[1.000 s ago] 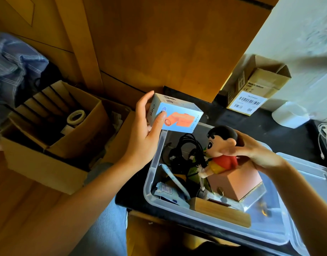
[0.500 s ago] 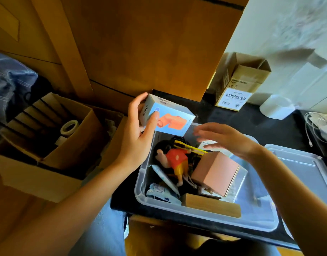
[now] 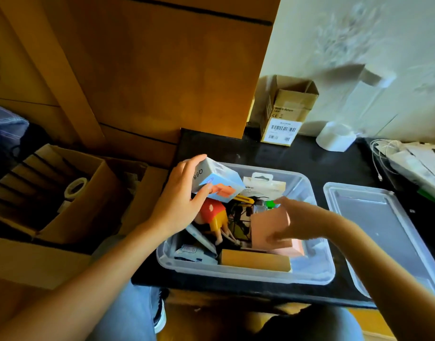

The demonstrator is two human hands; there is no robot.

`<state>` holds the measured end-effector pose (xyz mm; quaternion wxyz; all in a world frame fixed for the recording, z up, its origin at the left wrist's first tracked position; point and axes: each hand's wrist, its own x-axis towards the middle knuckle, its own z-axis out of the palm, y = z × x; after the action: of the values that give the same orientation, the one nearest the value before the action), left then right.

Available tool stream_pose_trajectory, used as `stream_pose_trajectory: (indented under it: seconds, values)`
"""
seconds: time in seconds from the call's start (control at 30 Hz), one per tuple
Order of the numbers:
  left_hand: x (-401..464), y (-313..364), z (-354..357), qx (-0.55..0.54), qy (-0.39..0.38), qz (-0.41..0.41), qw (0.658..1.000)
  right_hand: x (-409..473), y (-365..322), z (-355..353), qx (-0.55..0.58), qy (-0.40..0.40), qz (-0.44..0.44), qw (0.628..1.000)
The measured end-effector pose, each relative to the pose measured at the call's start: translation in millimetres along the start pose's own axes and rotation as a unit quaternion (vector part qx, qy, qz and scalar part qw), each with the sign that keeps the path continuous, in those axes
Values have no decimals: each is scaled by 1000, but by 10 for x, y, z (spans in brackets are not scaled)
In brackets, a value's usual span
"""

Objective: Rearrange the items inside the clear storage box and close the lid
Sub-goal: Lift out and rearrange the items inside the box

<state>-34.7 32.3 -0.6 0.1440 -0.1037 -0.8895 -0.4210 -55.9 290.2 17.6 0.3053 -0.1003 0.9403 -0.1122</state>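
The toy figure's point(image 3: 215, 215) head is hidden behind the small blue box point(image 3: 217, 183). The right hand point(image 3: 295, 222) is blurred, covering part of the pink box point(image 3: 265, 222). The lid point(image 3: 383, 230) runs off the right edge.

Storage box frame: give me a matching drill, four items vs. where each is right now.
Items:
1. blue box
2. pink box
3. lid
4. wooden block

Places:
A. flat on the black table, right of the storage box
B. held by the left hand over the storage box's far left corner
C. against the storage box's near wall
D. inside the storage box, under the right hand

Pairs: 1-B, 2-D, 3-A, 4-C
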Motion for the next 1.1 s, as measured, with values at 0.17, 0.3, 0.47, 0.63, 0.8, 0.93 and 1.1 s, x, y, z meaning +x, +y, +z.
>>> stream_pose_trajectory:
  seconds: [0.17,0.3,0.47,0.63,0.8,0.93,1.1]
  values:
    - [27,-65,-41,66,3,-51,996,-134,26,-125,-124,-69,-73,987]
    - [35,-64,-45,113,-20,-103,988,-195,63,13,-219,35,-121,967]
    - [-4,151,-20,129,82,-20,988,-314,159,-161,-52,113,-121,985]
    - [-71,366,37,-88,40,-5,995,-439,36,-314,280,168,-184,927]
    - [-103,469,14,-413,-96,-169,890,-332,-279,-84,545,64,-190,814]
    - [-144,408,-56,-356,-79,-145,920,-240,-359,64,526,-1,-220,822]
    - [7,330,-285,-284,-79,-135,946,-136,-102,-15,378,-23,-171,910]
